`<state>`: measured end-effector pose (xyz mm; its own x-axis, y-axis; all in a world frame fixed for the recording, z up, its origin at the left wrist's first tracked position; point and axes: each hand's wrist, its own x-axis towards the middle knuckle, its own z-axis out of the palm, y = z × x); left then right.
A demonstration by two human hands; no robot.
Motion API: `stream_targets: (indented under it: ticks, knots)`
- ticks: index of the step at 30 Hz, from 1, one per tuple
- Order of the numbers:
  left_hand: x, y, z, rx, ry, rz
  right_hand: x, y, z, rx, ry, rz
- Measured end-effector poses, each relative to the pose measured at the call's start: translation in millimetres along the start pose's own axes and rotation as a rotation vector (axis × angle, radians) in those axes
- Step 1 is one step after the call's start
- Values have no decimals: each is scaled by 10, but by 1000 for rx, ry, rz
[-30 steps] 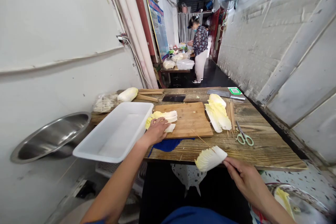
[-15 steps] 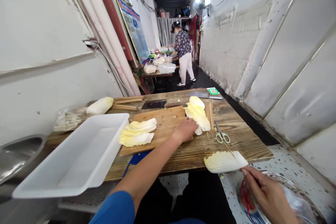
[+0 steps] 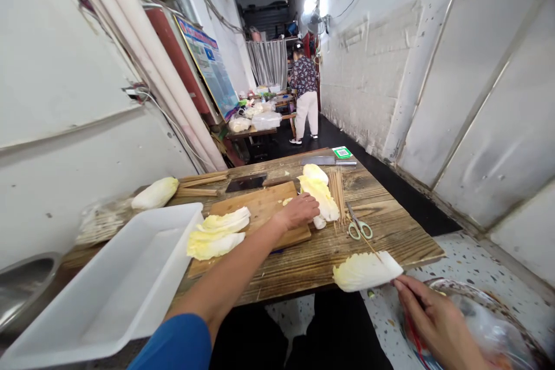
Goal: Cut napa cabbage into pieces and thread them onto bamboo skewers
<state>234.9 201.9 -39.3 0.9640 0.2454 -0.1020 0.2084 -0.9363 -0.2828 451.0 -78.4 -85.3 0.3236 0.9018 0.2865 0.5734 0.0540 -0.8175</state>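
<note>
My right hand pinches the lower end of a thin wooden skewer. A pale napa cabbage leaf is threaded on that skewer, over the table's front edge. Stretched across the cutting board, my left hand has its fingers curled at the near-left edge of a pile of napa cabbage leaves, seemingly on a leaf; the fingertips are partly hidden. More yellow-white leaves lie on the board's left side. Beside the pile are a bundle of skewers and scissors with pale green handles.
A white plastic tub stands left, near a steel bowl and a whole napa cabbage. A cleaver lies at the table's far edge. Right of my legs is a basin with plastic bags. Another person stands farther back.
My left hand has drawn slightly back along the leaf pile. My right hand keeps its hold on the skewer with the leaf. The view has shifted a little, and the other person has turned.
</note>
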Motion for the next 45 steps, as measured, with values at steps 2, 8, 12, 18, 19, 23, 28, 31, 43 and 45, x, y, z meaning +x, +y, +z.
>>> stream_targets:
  ticks: [2, 8, 12, 18, 19, 23, 28, 31, 43, 45]
  knots:
    - [-35, 1, -59, -83, 15, -70, 12, -40, 9, 4, -7, -10]
    - [-129, 42, -155, -283, 18, -352, 58, -159, 52, 16, -40, -45]
    - [-170, 58, -127, -342, 58, -425, 78, -173, 67, 12, -53, -69]
    - [-212, 18, -10, -512, 110, -497, 97, -195, 72, -1, -62, -63]
    - [-213, 14, 14, -544, 121, -507, 101, -205, 73, -5, -65, -63]
    - [-207, 22, 103, -676, 171, -564, 113, -242, 71, -18, -82, -55]
    - [-200, 17, 173, -860, 194, -615, 128, -241, 77, -8, -100, -18]
    - [-205, -5, 195, -930, 180, -634, 134, -227, 94, 4, -111, -6]
    - [-190, 7, 122, -910, 192, -696, 119, -221, 102, 11, -150, 34]
    - [-168, 19, 79, -906, 188, -692, 120, -210, 109, 19, -154, 42]
